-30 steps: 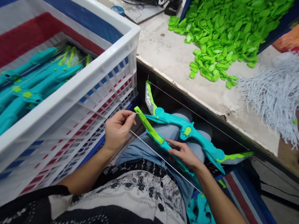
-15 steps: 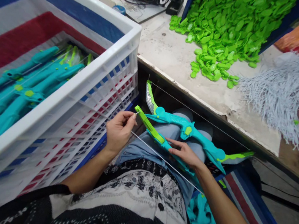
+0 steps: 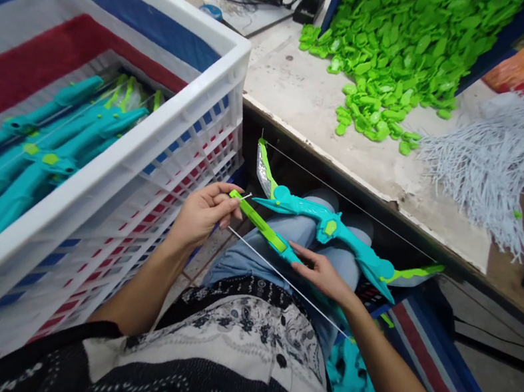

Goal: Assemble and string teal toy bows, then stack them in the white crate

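Two teal and green toy bows lie across my lap. My right hand (image 3: 322, 274) grips the middle of the nearer bow (image 3: 266, 230). My left hand (image 3: 201, 212) pinches the white string (image 3: 279, 273) at that bow's green left tip. The string runs slack from the tip down to the right under my right wrist. The farther bow (image 3: 332, 228) rests behind it with its own string (image 3: 342, 200) stretched tight along the table's edge.
A white slatted crate (image 3: 174, 120) on my left holds several finished bows (image 3: 41, 150). The worn table (image 3: 299, 101) ahead carries a heap of green plastic parts (image 3: 401, 38) and a bundle of white strings (image 3: 495, 163). More teal bows (image 3: 354, 388) lie at my lower right.
My left hand has moved up and a little right, bringing the string's end onto the green tip of the nearer bow. My right hand has stayed put.
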Action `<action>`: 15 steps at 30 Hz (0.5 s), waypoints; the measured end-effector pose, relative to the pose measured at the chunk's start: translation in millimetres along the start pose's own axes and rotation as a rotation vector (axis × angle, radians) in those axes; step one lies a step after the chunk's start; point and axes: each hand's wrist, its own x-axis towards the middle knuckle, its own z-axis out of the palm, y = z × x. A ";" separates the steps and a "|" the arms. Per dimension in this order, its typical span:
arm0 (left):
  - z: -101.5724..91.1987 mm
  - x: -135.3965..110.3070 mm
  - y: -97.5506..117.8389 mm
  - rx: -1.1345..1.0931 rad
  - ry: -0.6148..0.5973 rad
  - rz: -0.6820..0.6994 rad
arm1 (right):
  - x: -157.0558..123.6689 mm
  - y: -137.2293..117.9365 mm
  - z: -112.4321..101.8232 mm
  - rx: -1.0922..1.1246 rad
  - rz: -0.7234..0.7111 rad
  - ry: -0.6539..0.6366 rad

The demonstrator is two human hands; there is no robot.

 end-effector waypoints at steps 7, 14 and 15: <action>2.0 -7.7 2.3 -0.003 0.018 -0.014 | 61.2 -95.9 -11.1 -0.332 -0.601 0.370; -0.7 -9.9 -0.3 0.019 0.015 -0.006 | 103.2 -142.5 -4.3 -0.112 -0.843 0.191; 0.1 -10.2 0.6 0.037 0.009 -0.009 | 100.9 -144.0 -2.7 -0.117 -0.850 0.196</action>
